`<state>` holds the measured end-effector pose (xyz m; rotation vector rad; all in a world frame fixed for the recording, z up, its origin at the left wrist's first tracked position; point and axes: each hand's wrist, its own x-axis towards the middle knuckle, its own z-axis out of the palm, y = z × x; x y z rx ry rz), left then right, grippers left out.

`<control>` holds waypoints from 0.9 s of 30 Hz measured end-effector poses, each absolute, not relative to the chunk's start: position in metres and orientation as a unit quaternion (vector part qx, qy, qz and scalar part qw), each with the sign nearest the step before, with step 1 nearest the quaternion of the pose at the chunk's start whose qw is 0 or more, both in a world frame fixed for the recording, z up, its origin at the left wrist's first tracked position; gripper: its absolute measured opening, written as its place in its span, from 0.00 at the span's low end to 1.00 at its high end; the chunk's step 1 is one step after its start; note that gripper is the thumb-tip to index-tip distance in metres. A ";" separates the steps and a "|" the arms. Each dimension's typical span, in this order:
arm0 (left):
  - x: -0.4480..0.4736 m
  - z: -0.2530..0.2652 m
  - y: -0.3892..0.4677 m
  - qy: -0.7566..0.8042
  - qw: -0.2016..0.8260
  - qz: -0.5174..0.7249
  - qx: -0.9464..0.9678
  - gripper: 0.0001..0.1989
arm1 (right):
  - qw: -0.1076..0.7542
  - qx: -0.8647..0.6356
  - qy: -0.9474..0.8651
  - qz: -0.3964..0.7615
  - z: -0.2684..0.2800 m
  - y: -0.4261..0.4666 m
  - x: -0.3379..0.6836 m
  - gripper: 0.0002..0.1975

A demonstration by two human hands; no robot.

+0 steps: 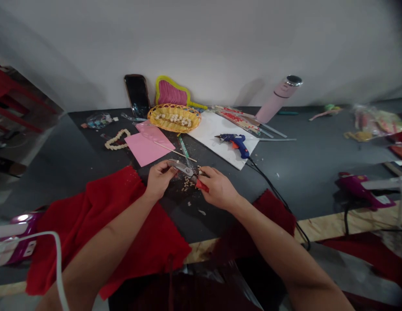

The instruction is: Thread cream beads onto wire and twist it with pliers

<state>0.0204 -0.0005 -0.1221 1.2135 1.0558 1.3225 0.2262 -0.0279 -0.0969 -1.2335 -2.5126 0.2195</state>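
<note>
My right hand (219, 187) is wrapped around the red handles of a pair of pruning shears (187, 170), whose grey blades point left. At the blade tips my left hand (159, 178) is closed in a pinch; what it grips is too small to make out. Small pale cut pieces (187, 185) lie scattered on the dark table below the shears. Just beyond them are a thin wooden stick (184, 156) and a green strip (183, 147). A yellow woven basket (174, 125) farther back holds several small pale pieces.
A blue glue gun (235, 142) lies on a white board (214, 137), its black cord running right. Pink paper (145, 149) and a beaded heart-like frame (117, 140) lie left. A pink flask (279, 99) and a phone (137, 95) stand behind. Red cloth (116, 207) covers the front left.
</note>
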 end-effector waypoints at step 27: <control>0.022 -0.115 -0.003 0.445 0.505 0.527 0.519 0.06 | 0.151 -0.420 -0.892 0.073 -0.090 -0.024 0.230 0.06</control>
